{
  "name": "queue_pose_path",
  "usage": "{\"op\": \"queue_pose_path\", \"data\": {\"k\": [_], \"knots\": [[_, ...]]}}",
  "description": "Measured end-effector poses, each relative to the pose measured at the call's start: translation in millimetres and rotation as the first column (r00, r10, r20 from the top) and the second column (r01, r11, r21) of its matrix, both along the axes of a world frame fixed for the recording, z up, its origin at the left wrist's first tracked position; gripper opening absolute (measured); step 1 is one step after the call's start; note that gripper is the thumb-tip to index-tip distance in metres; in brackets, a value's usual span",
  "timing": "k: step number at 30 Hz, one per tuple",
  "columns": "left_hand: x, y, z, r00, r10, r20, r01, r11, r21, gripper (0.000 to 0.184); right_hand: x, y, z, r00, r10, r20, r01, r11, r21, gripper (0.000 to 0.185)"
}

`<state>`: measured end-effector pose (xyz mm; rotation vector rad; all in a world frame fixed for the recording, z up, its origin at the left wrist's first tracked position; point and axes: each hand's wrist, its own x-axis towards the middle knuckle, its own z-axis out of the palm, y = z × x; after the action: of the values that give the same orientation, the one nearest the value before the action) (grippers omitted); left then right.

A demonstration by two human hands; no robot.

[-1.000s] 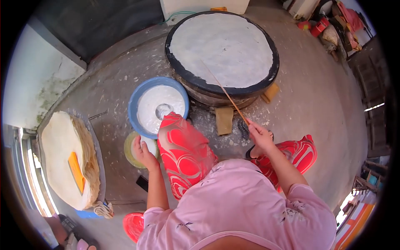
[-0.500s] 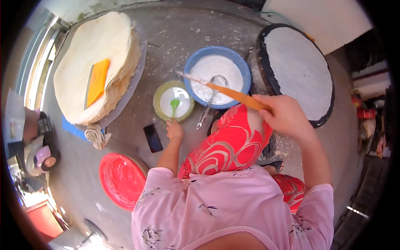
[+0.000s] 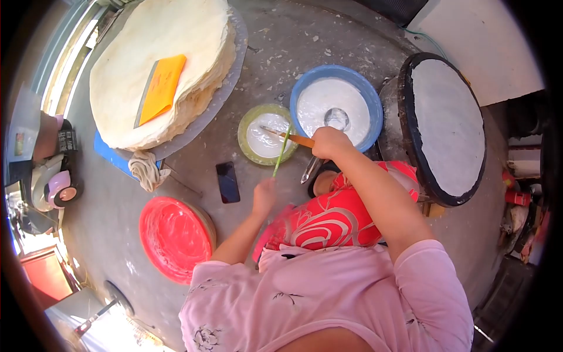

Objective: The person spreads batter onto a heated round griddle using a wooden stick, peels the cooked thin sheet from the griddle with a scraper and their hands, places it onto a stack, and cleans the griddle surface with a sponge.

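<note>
My right hand (image 3: 332,142) is closed on a flat wooden stick (image 3: 300,139), whose tip reaches over the small green bowl (image 3: 248,152) of white liquid. In my left hand (image 3: 264,195), slightly blurred, is a thin green handle (image 3: 281,155) that rises to the bowl's right side and crosses the wooden stick. Beside that bowl stands a blue basin (image 3: 375,111) of white batter with a metal ladle (image 3: 311,168) resting in it. Farther right, a round black-rimmed griddle (image 3: 415,135) carries a thin white layer (image 3: 448,126).
At the upper left lies a tall stack of thin round sheets (image 3: 152,35) with an orange scraper (image 3: 163,88) on top. A cloth (image 3: 146,171) hangs by its edge. A phone (image 3: 228,182) and a red basin (image 3: 176,240) are on the floor to the left.
The view has swung left. My right hand has brought the wooden stick from over the griddle to the green bowl. My left hand, empty before, has taken hold of the green handle.
</note>
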<state>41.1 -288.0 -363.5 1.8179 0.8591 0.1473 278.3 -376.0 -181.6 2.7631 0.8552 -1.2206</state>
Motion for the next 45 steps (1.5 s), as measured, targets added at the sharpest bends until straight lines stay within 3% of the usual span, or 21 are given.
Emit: {"op": "queue_pose_path", "data": {"k": [3, 5, 7, 8, 12, 14, 16, 19, 21, 22, 24, 29, 33, 35, 36, 37, 38, 39, 41, 43, 45], "knots": [[34.6, 16.8, -4.3, 0.955, 0.165, -0.246, -0.175, 0.984, -0.019, 0.031, 4.7, -4.8, -5.2, 0.998, -0.052, -0.044, 0.050, 0.998, -0.038, 0.027], [48.8, 35.2, -23.3, 0.949, 0.168, -0.267, -0.135, 0.981, 0.137, 0.031, 5.3, -6.2, -7.0, 0.997, -0.070, -0.028, 0.069, 0.997, -0.037, 0.028], [56.3, 52.0, -26.5, 0.927, 0.208, -0.311, -0.159, 0.971, 0.177, 0.031, 3.5, -10.1, -8.7, 0.996, -0.087, -0.019, 0.086, 0.996, -0.034, 0.028], [58.2, 55.5, -23.7, 0.903, 0.248, -0.351, -0.177, 0.959, 0.222, 0.031, 2.8, -13.5, -8.9, 1.000, 0.012, 0.019, -0.012, 1.000, 0.001, 0.027], [42.8, 37.7, -3.7, 0.939, 0.213, -0.271, -0.179, 0.973, 0.143, 0.031, -5.2, -17.4, -5.2, 0.950, 0.214, 0.228, -0.227, 0.973, 0.034, 0.026], [33.8, 19.3, 10.7, 0.984, 0.133, -0.116, -0.130, 0.991, 0.028, 0.031, -6.9, -17.5, -18.0, 0.904, 0.283, 0.320, -0.296, 0.955, -0.009, 0.031], [34.7, 25.7, -11.4, 0.970, 0.148, -0.193, -0.152, 0.988, -0.002, 0.030, -10.9, -20.6, -23.7, 0.847, 0.355, 0.395, -0.361, 0.930, -0.063, 0.037], [42.2, 54.4, -62.5, 0.929, 0.178, -0.325, -0.179, 0.984, 0.027, 0.030, -6.2, -22.6, -10.1, 0.891, 0.294, 0.347, -0.294, 0.954, -0.053, 0.027], [46.2, 57.7, -61.4, 0.901, 0.199, -0.386, -0.181, 0.980, 0.081, 0.030, -2.5, -24.3, 2.4, 0.920, 0.221, 0.324, -0.216, 0.975, -0.051, 0.027], [48.5, 56.4, -41.1, 0.898, 0.184, -0.400, -0.140, 0.981, 0.137, 0.030, 0.1, -25.8, 9.2, 0.918, 0.222, 0.328, -0.217, 0.975, -0.053, 0.027], [50.0, 52.2, -1.7, 0.891, 0.171, -0.420, -0.095, 0.976, 0.194, 0.029, 1.8, -29.5, 20.7, 0.980, 0.083, 0.180, -0.106, 0.987, 0.118, 0.027], [46.4, 46.3, 38.8, 0.799, 0.139, -0.584, 0.098, 0.929, 0.356, 0.025, -8.0, -27.0, 9.0, 0.980, 0.145, 0.134, -0.156, 0.985, 0.077, 0.027], [31.7, 43.4, 44.1, 0.839, 0.141, -0.526, 0.108, 0.904, 0.414, 0.027, -7.4, -22.9, -7.0, 0.974, 0.071, 0.214, -0.095, 0.990, 0.102, 0.026], [16.2, 37.7, 30.7, 0.933, 0.105, -0.344, 0.068, 0.888, 0.455, 0.026, -2.0, -22.1, -23.9, 0.982, 0.083, 0.171, -0.101, 0.990, 0.098, 0.029], [7.6, 32.9, 10.7, 0.932, 0.103, -0.347, 0.072, 0.887, 0.457, 0.026, -0.1, -22.7, -32.3, 0.987, 0.100, 0.129, -0.112, 0.989, 0.092, 0.032], [-0.6, 26.2, -18.1, 0.976, 0.074, -0.204, -0.025, 0.972, 0.234, 0.026, -1.7, -19.6, -27.6, 0.987, 0.097, 0.126, -0.109, 0.990, 0.095, 0.032], [-0.3, 20.9, -23.5, 0.995, 0.082, -0.053, -0.083, 0.996, -0.018, 0.026, -4.5, -13.4, -17.5, 0.983, -0.140, -0.119, 0.151, 0.984, 0.095, 0.036], [3.0, 15.7, -29.5, 0.995, 0.081, -0.055, -0.082, 0.997, -0.016, 0.026, -5.8, -10.3, -12.1, 0.866, -0.359, -0.348, 0.394, 0.919, 0.033, 0.040], [22.7, 8.6, -20.0, 0.978, 0.113, -0.173, -0.130, 0.987, -0.093, 0.030, -4.5, -10.2, -13.4, 0.874, -0.342, -0.346, 0.370, 0.929, 0.017, 0.043], [36.3, 22.7, -46.2, 0.964, 0.179, -0.197, -0.194, 0.979, -0.059, 0.031, -1.4, -12.8, -17.7, 0.884, -0.323, -0.339, 0.343, 0.939, 0.000, 0.046], [46.1, 40.2, -77.3, 0.947, 0.243, -0.210, -0.253, 0.967, -0.025, 0.032, 6.4, -18.9, -25.6, 0.826, -0.413, -0.383, 0.447, 0.894, 0.000, 0.044]]}}
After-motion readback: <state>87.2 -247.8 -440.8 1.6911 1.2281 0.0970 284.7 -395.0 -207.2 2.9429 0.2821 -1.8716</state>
